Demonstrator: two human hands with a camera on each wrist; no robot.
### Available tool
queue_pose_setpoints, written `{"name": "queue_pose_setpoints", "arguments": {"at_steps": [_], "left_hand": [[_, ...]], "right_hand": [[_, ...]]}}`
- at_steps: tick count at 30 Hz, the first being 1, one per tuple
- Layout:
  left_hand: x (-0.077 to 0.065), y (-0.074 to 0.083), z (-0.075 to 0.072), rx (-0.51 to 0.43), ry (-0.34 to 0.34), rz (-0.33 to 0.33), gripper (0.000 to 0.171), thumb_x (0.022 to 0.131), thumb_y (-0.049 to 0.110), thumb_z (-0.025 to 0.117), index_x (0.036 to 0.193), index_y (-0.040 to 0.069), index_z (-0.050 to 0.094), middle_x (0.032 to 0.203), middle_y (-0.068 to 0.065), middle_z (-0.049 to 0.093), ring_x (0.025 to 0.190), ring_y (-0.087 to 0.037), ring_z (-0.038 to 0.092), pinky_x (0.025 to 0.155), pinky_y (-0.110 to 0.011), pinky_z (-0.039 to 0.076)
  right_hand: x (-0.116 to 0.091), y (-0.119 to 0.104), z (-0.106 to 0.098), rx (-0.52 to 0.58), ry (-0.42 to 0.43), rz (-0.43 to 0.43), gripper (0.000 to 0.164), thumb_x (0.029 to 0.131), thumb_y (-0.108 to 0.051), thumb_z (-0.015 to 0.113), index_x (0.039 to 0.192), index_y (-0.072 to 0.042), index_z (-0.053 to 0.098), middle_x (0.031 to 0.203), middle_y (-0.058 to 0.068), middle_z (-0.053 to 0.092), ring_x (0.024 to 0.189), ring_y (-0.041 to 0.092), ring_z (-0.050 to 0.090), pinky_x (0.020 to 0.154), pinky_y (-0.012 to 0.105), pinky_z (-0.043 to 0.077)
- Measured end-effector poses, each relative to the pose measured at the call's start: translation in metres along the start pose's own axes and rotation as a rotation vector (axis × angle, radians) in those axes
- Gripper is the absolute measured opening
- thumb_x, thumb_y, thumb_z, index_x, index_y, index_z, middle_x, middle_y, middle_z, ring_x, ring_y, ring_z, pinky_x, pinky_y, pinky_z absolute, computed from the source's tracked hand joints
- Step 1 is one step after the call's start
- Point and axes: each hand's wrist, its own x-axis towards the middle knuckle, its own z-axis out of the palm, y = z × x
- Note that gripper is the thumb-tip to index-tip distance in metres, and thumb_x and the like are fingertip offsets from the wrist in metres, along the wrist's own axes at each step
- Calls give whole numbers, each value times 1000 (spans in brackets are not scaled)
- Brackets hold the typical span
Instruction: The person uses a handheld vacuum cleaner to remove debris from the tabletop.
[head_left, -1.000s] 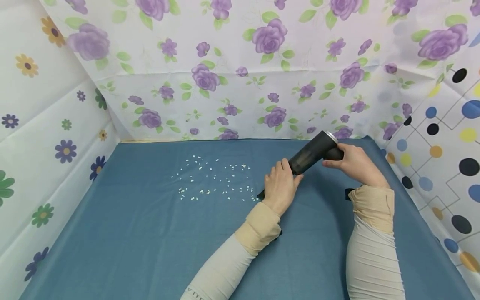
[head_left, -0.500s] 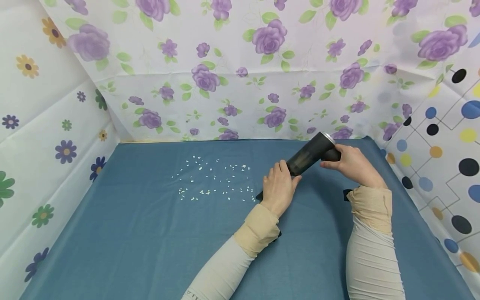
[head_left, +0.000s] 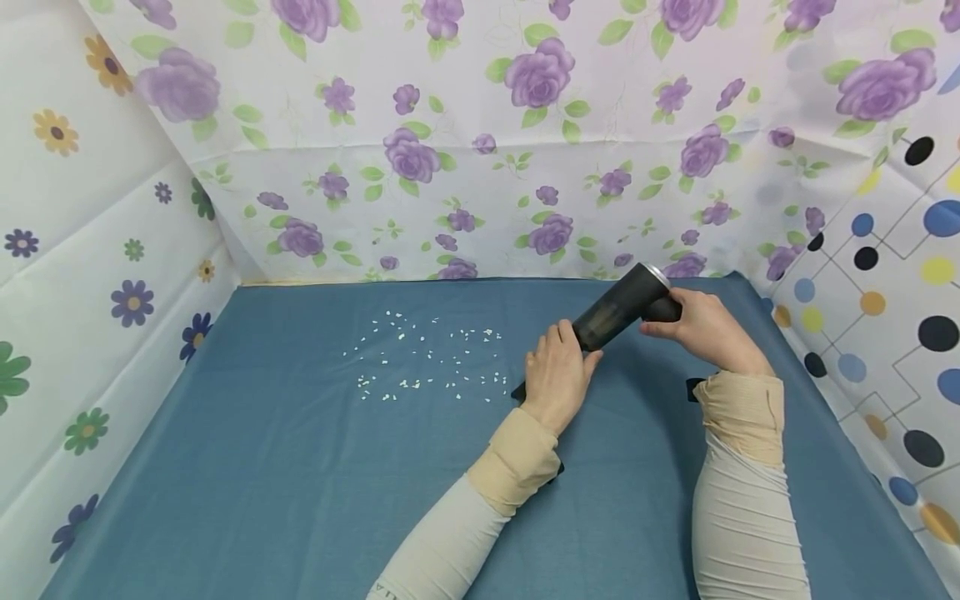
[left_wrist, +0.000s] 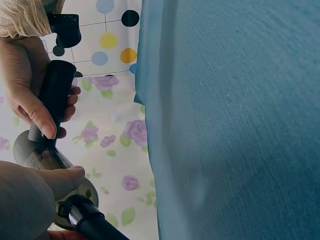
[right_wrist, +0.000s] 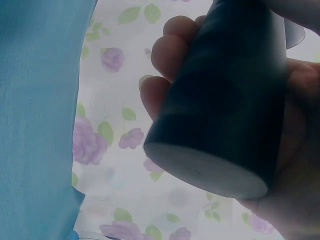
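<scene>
A black handheld vacuum cleaner (head_left: 622, 304) slants over the blue cloth, its narrow nozzle (head_left: 519, 392) pointing down to the left at the cloth. My right hand (head_left: 708, 329) grips its handle; in the right wrist view the fingers (right_wrist: 170, 57) wrap round the dark, round-ended handle (right_wrist: 220, 110). Lower on the body, my left hand (head_left: 558, 371) holds the front end, covering much of the nozzle. The left wrist view has my left thumb (left_wrist: 65, 180) over the see-through cup beside the black nozzle tube (left_wrist: 100, 227). Small white scraps (head_left: 410, 384) lie scattered left of the nozzle tip.
Blue cloth (head_left: 262, 467) covers the table. Behind it hangs a purple-flowered sheet (head_left: 480, 192). A flower-print sheet (head_left: 97, 275) stands at the left, a dotted one (head_left: 885, 317) at the right. Dark wrist cameras sit on both cuffs.
Both hands and the vacuum cleaner shift slightly left, then hold nearly still. A couple of white scraps beside the nozzle tip are no longer visible.
</scene>
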Motion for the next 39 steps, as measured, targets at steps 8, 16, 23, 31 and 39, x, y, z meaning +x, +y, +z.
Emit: {"name": "queue_pose_setpoints", "arguments": {"at_steps": [8, 16, 23, 31, 39], "left_hand": [[3, -4, -1, 4, 23, 7, 53, 90, 51, 67, 116, 7, 53, 94, -5, 58, 78, -19, 59, 61, -36, 47], [5, -3, -3, 2, 29, 3, 51, 90, 51, 66, 114, 8, 53, 94, -5, 58, 78, -19, 59, 62, -36, 48], [9, -5, -3, -2, 20, 6, 52, 90, 50, 66, 116, 7, 53, 97, -6, 58, 80, -19, 59, 64, -37, 49], [12, -6, -2, -26, -2, 1, 52, 90, 47, 68, 119, 7, 52, 99, -7, 58, 82, -20, 59, 66, -38, 49], [14, -6, 0, -8, -13, -1, 52, 91, 49, 65, 119, 7, 52, 99, -6, 58, 82, -19, 58, 65, -37, 49]], "right_hand": [[3, -4, 2, 8, 6, 0, 71, 86, -57, 68, 123, 2, 55, 76, 11, 54, 60, 23, 50, 58, 37, 38], [4, -5, 2, 12, 17, 5, 69, 87, -54, 69, 124, 2, 55, 76, 11, 55, 59, 23, 50, 57, 37, 39], [5, -8, 2, 11, 35, 28, 82, 87, -55, 69, 135, 7, 48, 82, 15, 59, 59, 23, 52, 55, 36, 40], [6, -11, 4, 14, 53, 34, 80, 87, -53, 69, 135, 7, 48, 88, 17, 61, 62, 23, 55, 55, 36, 42], [5, -11, 5, 12, 64, 45, 79, 88, -50, 70, 137, 8, 47, 89, 18, 61, 64, 24, 55, 56, 36, 43]]}}
